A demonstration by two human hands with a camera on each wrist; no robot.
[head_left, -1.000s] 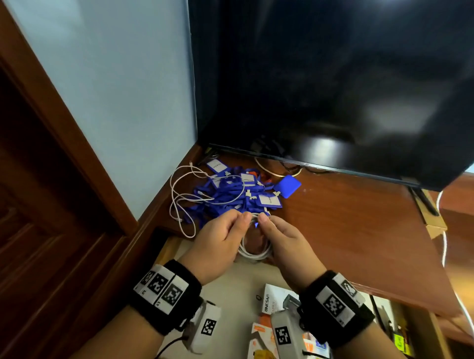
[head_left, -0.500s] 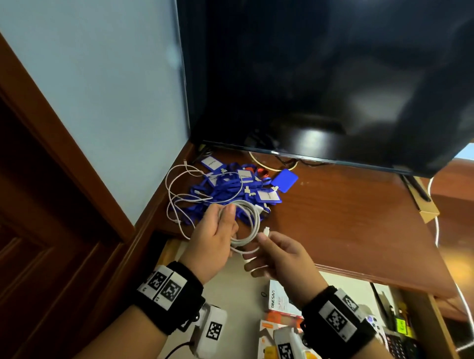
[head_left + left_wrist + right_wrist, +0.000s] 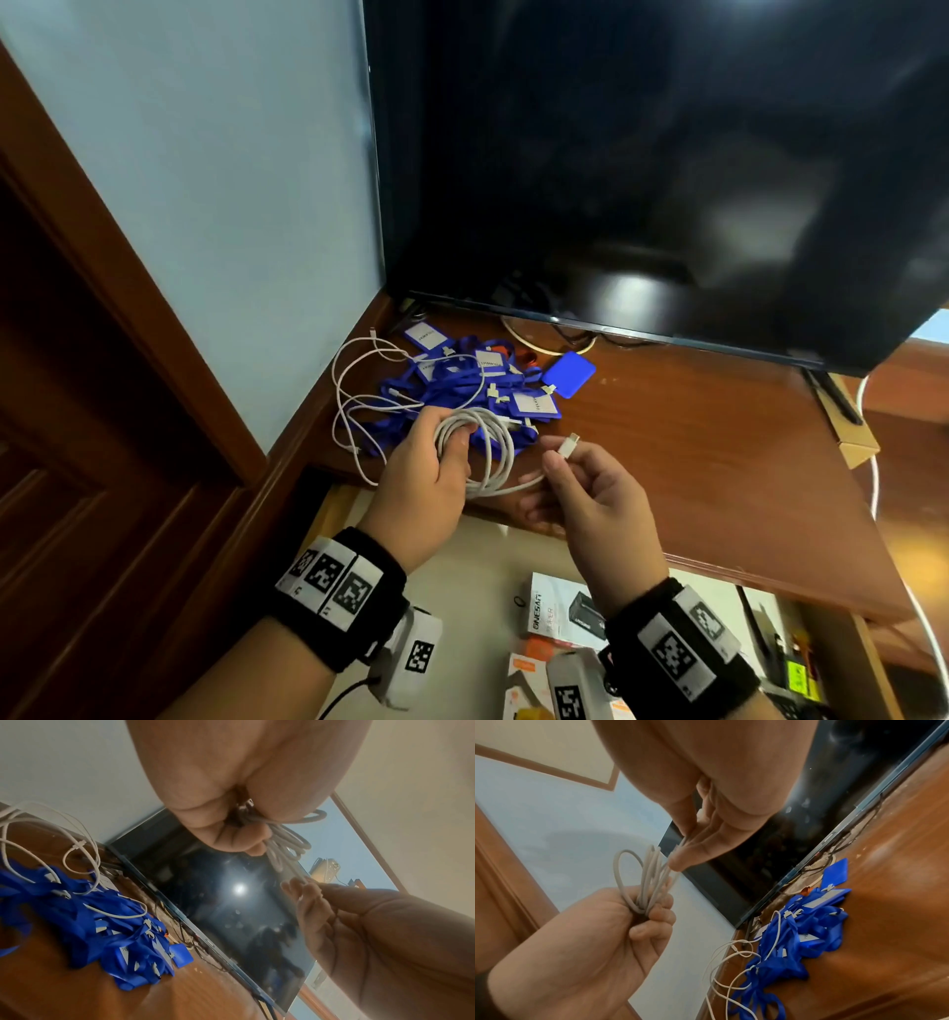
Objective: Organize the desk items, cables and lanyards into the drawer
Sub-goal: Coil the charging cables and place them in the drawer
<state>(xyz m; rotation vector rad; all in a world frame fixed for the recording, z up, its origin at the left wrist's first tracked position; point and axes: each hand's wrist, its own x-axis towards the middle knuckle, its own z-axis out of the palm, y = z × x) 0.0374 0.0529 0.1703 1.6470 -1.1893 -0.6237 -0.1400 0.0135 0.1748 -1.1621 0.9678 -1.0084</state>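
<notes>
Cable coil point(image 3: 480, 447) in left fingers point(image 3: 452, 437), plug point(image 3: 568, 444) between right fingers point(image 3: 557, 470).

Black wristbands point(image 3: 339, 601) with square-code tags point(image 3: 672, 652)

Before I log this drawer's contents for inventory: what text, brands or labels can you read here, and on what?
"ONESAN": white box in the open drawer; the smaller line beside it is too blurred.
Brand strip on the monitor bezel: lettering there, too small to read.
Badge cards in the blue lanyard pile: printed, unreadable.
Wristband squares: patterns, no words.
</notes>
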